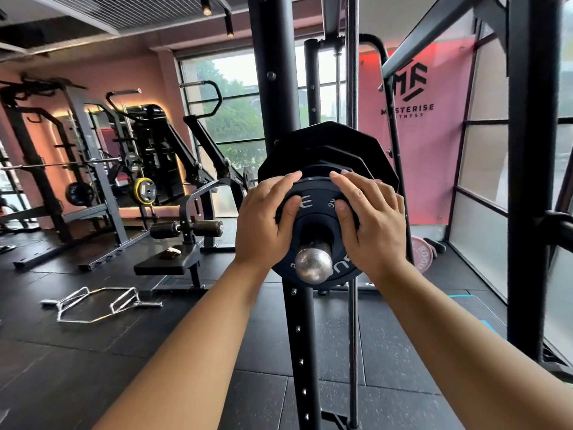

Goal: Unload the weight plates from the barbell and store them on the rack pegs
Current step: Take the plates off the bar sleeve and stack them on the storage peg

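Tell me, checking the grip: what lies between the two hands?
Head view: the hub of the small black plate and the chrome shaft end poking through it, between the left hand and right hand, both gripping its rim.

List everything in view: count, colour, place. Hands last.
small plate: one, black, frontmost on the bar end, centre
big plates: at least two, black, stacked behind the small plate
bar end: one, chrome, sticking out through the small plate
upright post: one, black with holes, below the plates
hex bar: one, chrome, on the floor at left
padded bench: one, black, left of centre
yellow-rimmed plate: one, on a far-left rack
banner: one, pink with black logo, right wall
pink plate: one, low by the floor under the banner
left hand: grips the small plate's left edge
right hand: grips its right edge
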